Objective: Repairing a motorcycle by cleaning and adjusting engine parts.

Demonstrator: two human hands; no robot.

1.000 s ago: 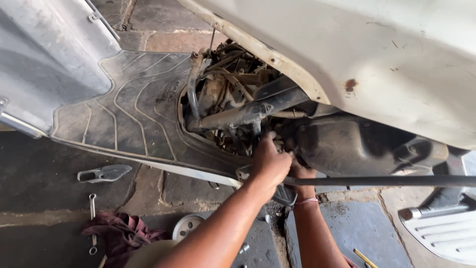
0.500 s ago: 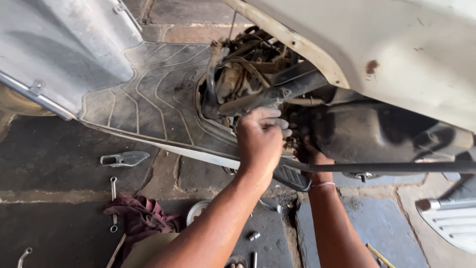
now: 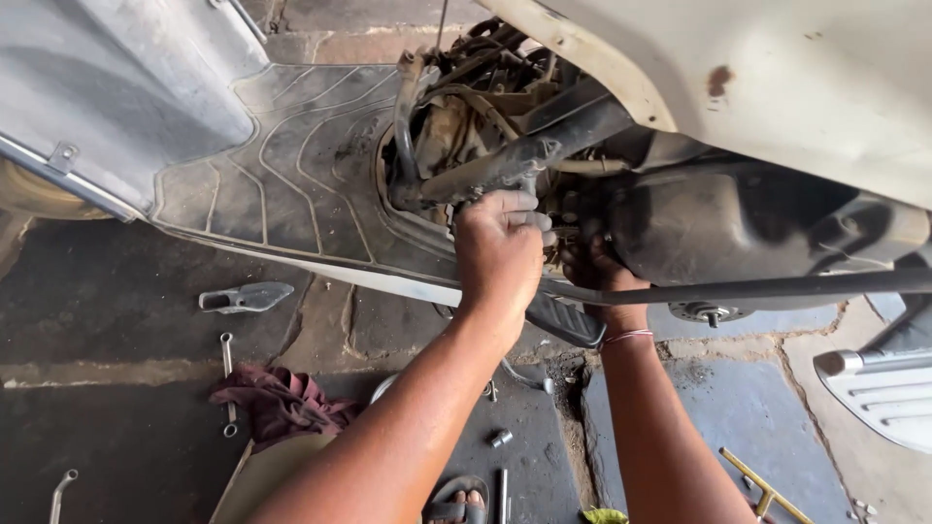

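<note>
Left hand [image 3: 500,247]: forearm runs up from lower frame, wrist bent, fingers curled shut on a small part at the greasy exposed scooter engine bay [image 3: 485,126]; the part itself is hidden, can't ID.

Right hand [image 3: 592,272]: reaches in just beside the left, under the dark oily engine casing [image 3: 718,223]; fingers buried in shadow, can't tell grip. Thin red wrist band [image 3: 626,337] on that wrist.

Long black metal rod [image 3: 757,287] lies approx. horizontal, crossing over right wrist.

Grey ribbed rubber floorboard mat [image 3: 282,155] left of the bay. Maroon rag [image 3: 277,403] and silver ring spanner [image 3: 228,383] on stone floor.
</note>
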